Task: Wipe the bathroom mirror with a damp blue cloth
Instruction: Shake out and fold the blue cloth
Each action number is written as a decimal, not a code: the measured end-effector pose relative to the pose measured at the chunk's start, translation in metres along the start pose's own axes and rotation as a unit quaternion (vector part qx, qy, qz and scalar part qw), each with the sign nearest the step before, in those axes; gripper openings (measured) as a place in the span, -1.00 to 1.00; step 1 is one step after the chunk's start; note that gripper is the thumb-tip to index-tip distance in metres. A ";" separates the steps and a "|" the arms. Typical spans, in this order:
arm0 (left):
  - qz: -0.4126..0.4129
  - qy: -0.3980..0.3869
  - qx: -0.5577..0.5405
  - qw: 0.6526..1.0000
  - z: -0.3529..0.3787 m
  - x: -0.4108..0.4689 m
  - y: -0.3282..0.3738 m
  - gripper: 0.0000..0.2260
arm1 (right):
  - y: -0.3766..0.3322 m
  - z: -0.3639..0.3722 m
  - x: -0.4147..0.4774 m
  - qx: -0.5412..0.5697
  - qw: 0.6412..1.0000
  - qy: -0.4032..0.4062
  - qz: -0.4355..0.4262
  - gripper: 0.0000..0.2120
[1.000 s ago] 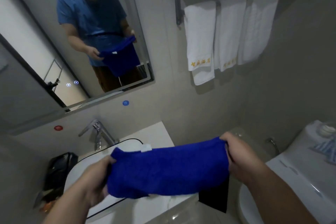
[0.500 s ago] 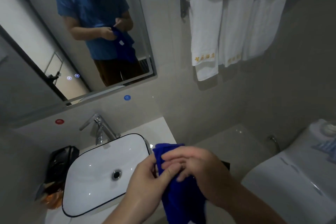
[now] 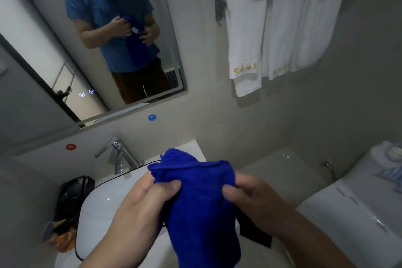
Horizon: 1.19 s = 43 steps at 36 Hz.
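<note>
A deep blue cloth (image 3: 202, 206) hangs folded lengthwise in front of me, over the basin. My left hand (image 3: 143, 204) pinches its upper left edge between thumb and fingers. My right hand (image 3: 250, 198) grips the upper right side. The bathroom mirror (image 3: 43, 39) fills the wall at upper left, well above and apart from the cloth. It reflects a person in a blue shirt holding the same cloth at chest height.
A white basin (image 3: 104, 209) with a chrome tap (image 3: 118, 154) sits under my hands. Black and orange bags (image 3: 69, 206) lie at its left. White towels (image 3: 245, 37) hang on a rack at upper right. A toilet (image 3: 359, 209) stands at right.
The cloth was stretched wide between both hands, then brought together and folded. Now it hangs doubled, with both hands gripping its top close together.
</note>
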<state>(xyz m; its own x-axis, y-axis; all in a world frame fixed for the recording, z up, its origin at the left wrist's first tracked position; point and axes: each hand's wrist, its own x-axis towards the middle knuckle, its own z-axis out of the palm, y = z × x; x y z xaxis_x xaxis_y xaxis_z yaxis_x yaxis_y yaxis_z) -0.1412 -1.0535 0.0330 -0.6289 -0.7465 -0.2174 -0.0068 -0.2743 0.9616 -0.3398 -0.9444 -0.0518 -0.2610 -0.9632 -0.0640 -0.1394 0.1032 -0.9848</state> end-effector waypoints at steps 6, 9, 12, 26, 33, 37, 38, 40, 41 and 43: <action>0.044 0.047 0.306 0.950 -0.017 0.005 -0.002 -0.79 | -0.031 0.001 -0.008 0.016 0.986 0.130 -0.099 -0.77; 0.023 0.037 0.381 0.923 -0.023 0.007 -0.009 -0.47 | -0.032 0.006 -0.012 -0.098 0.983 0.098 -0.117 -0.81; 0.062 -0.048 0.440 0.895 -0.014 0.001 -0.013 0.00 | -0.034 0.014 -0.012 -0.151 0.978 0.042 -0.137 -0.85; 0.144 -0.115 0.438 0.880 0.014 0.015 -0.027 -0.60 | -0.047 -0.008 -0.021 -0.043 0.992 -0.076 -0.088 -0.93; 0.163 -0.089 0.382 0.905 0.024 0.008 -0.029 -0.61 | -0.030 -0.020 -0.024 -0.041 0.995 -0.064 -0.064 -0.83; 0.255 -0.008 0.356 0.899 0.037 -0.002 -0.014 -0.67 | -0.015 -0.026 -0.020 -0.084 0.994 -0.067 -0.012 -0.81; 0.269 0.014 0.332 0.904 0.039 -0.004 -0.008 -0.68 | -0.012 -0.027 -0.019 -0.106 0.992 -0.067 0.006 -0.79; 0.300 0.048 0.284 0.909 0.041 -0.006 0.003 -0.74 | -0.003 -0.027 -0.017 -0.141 0.987 -0.063 0.046 -0.82; 0.317 0.059 0.263 0.909 0.042 -0.006 0.010 -0.79 | 0.003 -0.025 -0.017 -0.156 0.983 -0.064 0.068 -0.85; 0.353 0.067 0.238 0.902 0.042 -0.006 0.023 -0.92 | 0.017 -0.019 -0.017 -0.190 0.974 -0.062 0.109 -0.79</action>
<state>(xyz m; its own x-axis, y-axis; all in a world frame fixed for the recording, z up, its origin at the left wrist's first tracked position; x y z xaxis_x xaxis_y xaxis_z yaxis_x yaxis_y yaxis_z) -0.1701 -1.0295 0.0631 -0.5077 -0.7082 0.4907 0.0051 0.5671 0.8237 -0.3558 -0.9217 -0.0645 -0.2098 -0.9285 -0.3064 -0.4435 0.3696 -0.8165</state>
